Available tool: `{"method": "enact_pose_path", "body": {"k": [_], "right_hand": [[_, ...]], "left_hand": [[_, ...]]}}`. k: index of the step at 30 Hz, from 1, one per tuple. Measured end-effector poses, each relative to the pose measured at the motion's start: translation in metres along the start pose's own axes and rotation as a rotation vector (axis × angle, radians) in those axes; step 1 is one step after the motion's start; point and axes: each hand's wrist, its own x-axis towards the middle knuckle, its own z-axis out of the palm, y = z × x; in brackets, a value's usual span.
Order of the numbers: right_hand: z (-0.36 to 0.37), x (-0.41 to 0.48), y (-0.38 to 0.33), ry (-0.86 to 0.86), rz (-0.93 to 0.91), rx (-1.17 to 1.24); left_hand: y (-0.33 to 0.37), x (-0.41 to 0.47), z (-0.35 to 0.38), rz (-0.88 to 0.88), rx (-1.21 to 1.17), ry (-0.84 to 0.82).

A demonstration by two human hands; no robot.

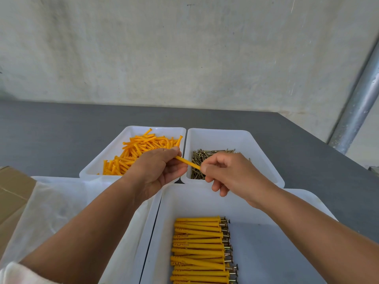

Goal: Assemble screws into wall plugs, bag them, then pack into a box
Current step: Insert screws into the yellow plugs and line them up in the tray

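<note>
Grey tabletop (61, 130) carrying white trays: finished plugs (199, 247) rowed in the near tray (266, 253), loose plugs (143, 146) and screws (198, 158) in the two behind. Above them my left hand (155, 171) pinches one plug (187, 162) by its tip; my right hand (231, 173) pinches its other end, any screw hidden. Assembly step, I judge; next, press the screw home and lay the plug in the row.

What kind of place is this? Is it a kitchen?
Not a kitchen; probably a workshop packing bench. Bins hold loose plugs and screws, finished sets lie in a row, a cardboard box waits, and the left hand and right hand hold one plug.
</note>
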Motion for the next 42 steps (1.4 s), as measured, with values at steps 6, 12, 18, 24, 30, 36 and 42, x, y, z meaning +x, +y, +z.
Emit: {"method": "enact_pose_path", "body": {"k": [6,12,18,24,30,36,42], "right_hand": [[-0.008,-0.005,-0.008,-0.199,0.01,-0.282],[-0.016,-0.018,-0.017,-0.565,0.09,-0.507],[-0.003,-0.025,-0.018,-0.682,0.096,-0.892],[0.012,-0.024,-0.007,-0.724,0.046,-1.056],[0.011,-0.022,-0.003,-0.694,0.048,-1.008],[0.0,-0.011,-0.009,-0.451,-0.04,-0.817],[0.001,0.033,-0.003,-0.088,-0.079,-0.754]], "left_hand": [[-0.001,-0.002,0.0,0.017,0.173,-0.062],[0.003,0.003,-0.007,0.055,0.188,0.042],[-0.001,0.008,-0.016,0.154,0.319,0.155],[-0.005,0.014,-0.03,0.443,0.968,0.43],[-0.013,0.021,-0.039,0.382,1.444,0.463],[-0.015,0.024,-0.049,0.108,1.701,0.408],[-0.015,0.026,-0.05,0.053,1.766,0.323]]}}
